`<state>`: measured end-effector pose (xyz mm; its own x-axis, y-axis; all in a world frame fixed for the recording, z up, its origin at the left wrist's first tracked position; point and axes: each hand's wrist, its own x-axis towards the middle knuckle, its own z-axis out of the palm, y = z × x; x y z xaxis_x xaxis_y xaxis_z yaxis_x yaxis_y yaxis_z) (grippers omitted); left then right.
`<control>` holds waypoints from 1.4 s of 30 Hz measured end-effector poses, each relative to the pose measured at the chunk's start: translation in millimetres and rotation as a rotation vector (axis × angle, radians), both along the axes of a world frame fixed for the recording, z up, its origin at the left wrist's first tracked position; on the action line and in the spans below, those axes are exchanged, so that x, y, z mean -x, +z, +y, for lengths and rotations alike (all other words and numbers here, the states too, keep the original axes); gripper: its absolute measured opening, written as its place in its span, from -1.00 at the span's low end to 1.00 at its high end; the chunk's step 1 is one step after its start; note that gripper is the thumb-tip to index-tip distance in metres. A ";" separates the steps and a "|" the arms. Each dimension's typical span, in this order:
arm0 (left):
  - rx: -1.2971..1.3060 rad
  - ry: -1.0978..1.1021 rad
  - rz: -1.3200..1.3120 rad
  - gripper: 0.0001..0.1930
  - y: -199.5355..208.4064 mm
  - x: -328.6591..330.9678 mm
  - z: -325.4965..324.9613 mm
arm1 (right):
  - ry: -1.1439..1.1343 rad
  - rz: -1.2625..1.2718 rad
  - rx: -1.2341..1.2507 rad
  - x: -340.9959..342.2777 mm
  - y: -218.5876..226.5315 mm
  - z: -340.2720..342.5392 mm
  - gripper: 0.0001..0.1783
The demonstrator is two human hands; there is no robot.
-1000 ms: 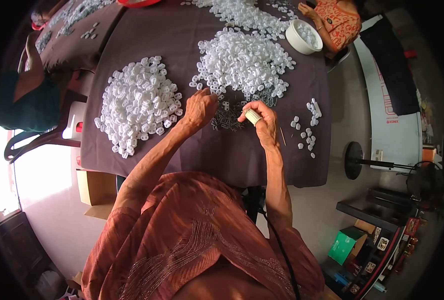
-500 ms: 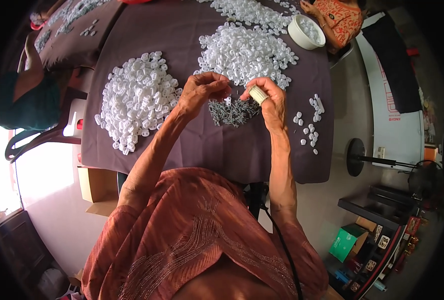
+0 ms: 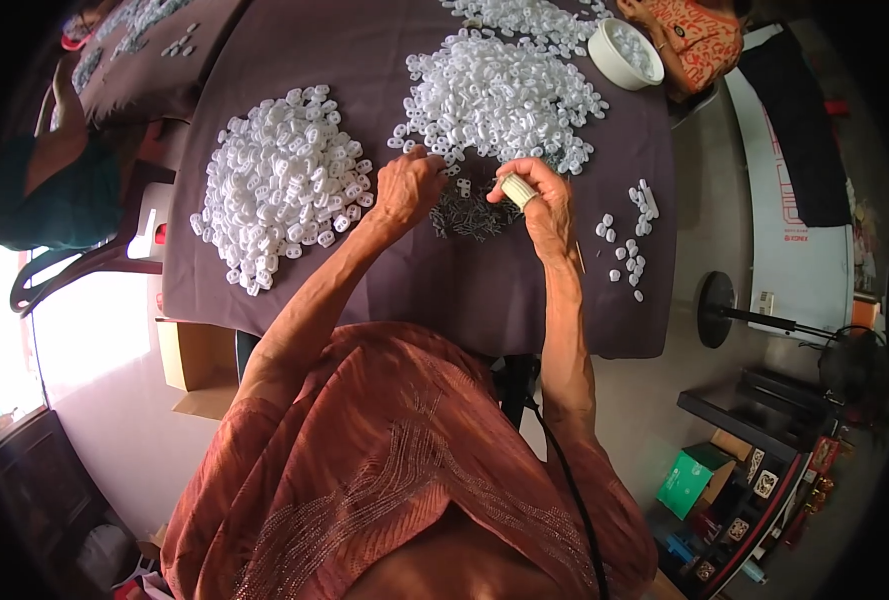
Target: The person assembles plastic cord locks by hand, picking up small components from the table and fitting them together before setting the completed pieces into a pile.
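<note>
My left hand (image 3: 411, 188) is curled at the near edge of the large white pile (image 3: 505, 95), its fingertips turned down and mostly hidden. Whatever they pinch cannot be made out. In my right hand (image 3: 547, 205) is a short cream ribbed cylinder (image 3: 520, 191), gripped between thumb and fingers; its other end is out of sight. Between the hands lies a low heap of small grey screws (image 3: 473, 217), somewhat blurred. One small white plastic piece with holes (image 3: 465, 187) rests at the far side of that heap.
To the left is another pile of white pieces (image 3: 280, 190). Several loose ones (image 3: 633, 262) lie at the right. A white tub (image 3: 627, 55) of pieces stands at the far right, beside a person in orange (image 3: 700, 45). Dark cloth (image 3: 365, 290) covers the table.
My left hand has moved away from my right hand, turning palm down toward the white pile. My right hand keeps its grip on the ribbed cylinder. The whole view has shifted slightly.
</note>
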<state>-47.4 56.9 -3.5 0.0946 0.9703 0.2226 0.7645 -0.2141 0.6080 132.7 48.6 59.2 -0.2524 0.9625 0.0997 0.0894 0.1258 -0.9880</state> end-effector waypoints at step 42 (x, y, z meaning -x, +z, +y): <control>0.352 -0.228 -1.705 -0.91 162.7 -38.9 -20.3 | -0.027 -0.206 -0.442 2.4 137.8 0.7 -0.89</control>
<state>-8.5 36.6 159.3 0.1289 0.9916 0.0100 -0.7423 0.0897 0.6640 130.3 49.3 197.0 -0.2849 0.8460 0.4507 0.2865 0.5238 -0.8022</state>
